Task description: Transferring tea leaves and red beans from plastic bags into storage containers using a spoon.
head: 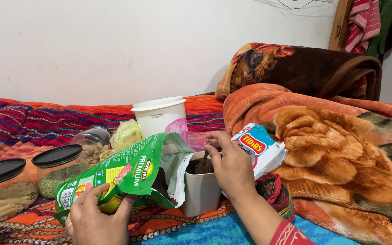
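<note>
In the head view, the left hand [94,218] grips the lower end of a green foil pouch [128,174], fingers curled shut around it, with the pouch tilted so its torn-open mouth points toward the white square container [200,193] just to the right of that hand. The right hand [230,165] rests over the container's rim, its fingers pinched together on a small spoon handle [206,154] that stands in the dark brown granules [200,167] filling the container. Just beyond the right hand lies a white and blue packet [262,152], leaning on an orange floral blanket [341,149]. Behind the pouch, farther from both hands, stands a white lidded tub [159,115], with a crumpled yellowish plastic bag [125,134] and a tipped clear jar [94,140] beside it. To the left of the left hand stand two black-lidded jars, one of green seeds [57,170] and one of tube pasta [3,190], all on a striped bedspread [32,120].
</note>
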